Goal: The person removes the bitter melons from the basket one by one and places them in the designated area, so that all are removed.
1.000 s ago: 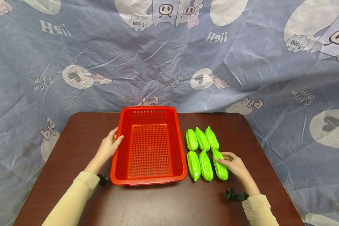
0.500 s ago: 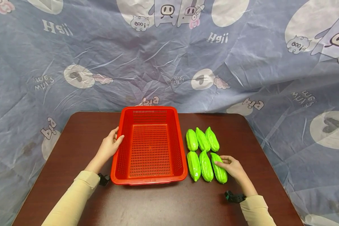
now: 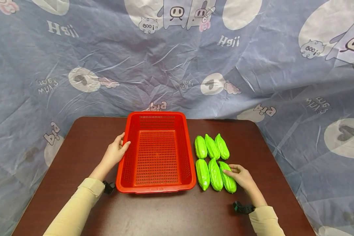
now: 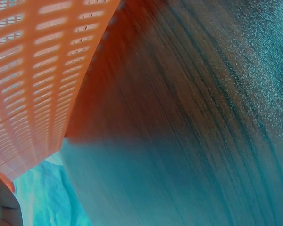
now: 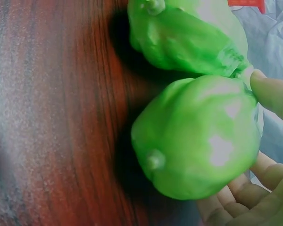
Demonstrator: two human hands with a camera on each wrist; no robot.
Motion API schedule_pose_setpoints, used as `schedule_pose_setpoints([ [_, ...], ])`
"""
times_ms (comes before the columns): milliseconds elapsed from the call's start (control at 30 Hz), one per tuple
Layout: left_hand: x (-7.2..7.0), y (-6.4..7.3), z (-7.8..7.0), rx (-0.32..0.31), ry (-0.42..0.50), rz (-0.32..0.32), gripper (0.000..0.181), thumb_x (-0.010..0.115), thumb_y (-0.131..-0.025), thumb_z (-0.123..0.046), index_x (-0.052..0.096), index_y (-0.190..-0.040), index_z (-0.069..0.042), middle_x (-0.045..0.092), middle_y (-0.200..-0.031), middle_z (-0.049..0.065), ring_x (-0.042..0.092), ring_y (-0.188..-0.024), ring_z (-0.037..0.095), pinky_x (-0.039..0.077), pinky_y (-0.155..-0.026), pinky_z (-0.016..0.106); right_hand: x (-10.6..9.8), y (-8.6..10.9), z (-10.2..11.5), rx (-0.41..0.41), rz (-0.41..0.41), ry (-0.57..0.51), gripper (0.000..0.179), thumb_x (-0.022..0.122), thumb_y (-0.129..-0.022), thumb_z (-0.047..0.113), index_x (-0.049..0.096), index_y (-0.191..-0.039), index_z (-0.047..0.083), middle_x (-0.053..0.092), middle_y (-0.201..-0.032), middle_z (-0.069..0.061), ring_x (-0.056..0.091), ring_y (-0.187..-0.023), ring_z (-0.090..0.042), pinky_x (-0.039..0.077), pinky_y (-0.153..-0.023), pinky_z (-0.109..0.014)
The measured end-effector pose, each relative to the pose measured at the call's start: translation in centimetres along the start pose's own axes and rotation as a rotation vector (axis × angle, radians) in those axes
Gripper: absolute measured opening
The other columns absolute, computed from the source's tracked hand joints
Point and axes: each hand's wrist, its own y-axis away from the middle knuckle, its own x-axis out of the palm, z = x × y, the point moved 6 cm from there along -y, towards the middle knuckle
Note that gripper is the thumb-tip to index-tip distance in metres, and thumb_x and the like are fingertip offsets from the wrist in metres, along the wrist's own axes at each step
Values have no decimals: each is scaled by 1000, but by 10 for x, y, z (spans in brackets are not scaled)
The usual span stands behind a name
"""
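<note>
A red mesh basket [image 3: 156, 154] stands in the middle of the dark wooden table [image 3: 165, 213]; its wall [image 4: 37, 70] fills the left wrist view. My left hand [image 3: 119, 147] rests against its left wall, fingers straight, thumb at the rim. Several green ridged gourds lie in two rows to the right of the basket. My right hand [image 3: 235, 173] grips the front right gourd [image 3: 227, 178]. In the right wrist view that gourd [image 5: 198, 136] sits between my thumb [image 5: 273, 94] above and curled fingers below, still on the table and touching its neighbour [image 5: 184, 37].
The back row of gourds [image 3: 211, 147] lies just beyond the front row. A crumpled blue cartoon-print cloth [image 3: 177, 65] hangs behind the table and drapes both sides. Bare tabletop shows in front of the basket and left of my left hand.
My right hand has closed more around the front right gourd and nudged it slightly left against its neighbour. The left hand and basket have not moved.
</note>
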Motion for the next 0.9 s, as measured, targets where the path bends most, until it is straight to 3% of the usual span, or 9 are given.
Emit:
schedule_pose_setpoints([
  [567,-1,0,1,5,-20,1,66,55,-102,-30,30,-151,5,62,-100,18,62,-80,23,49,-66,29,-7,6,11,-11,-17,-9,77,65,-93,48,39,-146,-2,46,-144,-28,47,-130,-43,42,-104,-53],
  [900,-6,4,-8,69,-16,-14,65,56,-100,-31,35,-146,10,62,-94,18,61,-75,22,50,-64,32,-26,7,53,-112,-96,-18,73,62,-94,49,40,-147,2,49,-144,-24,49,-132,-39,42,-105,-52],
])
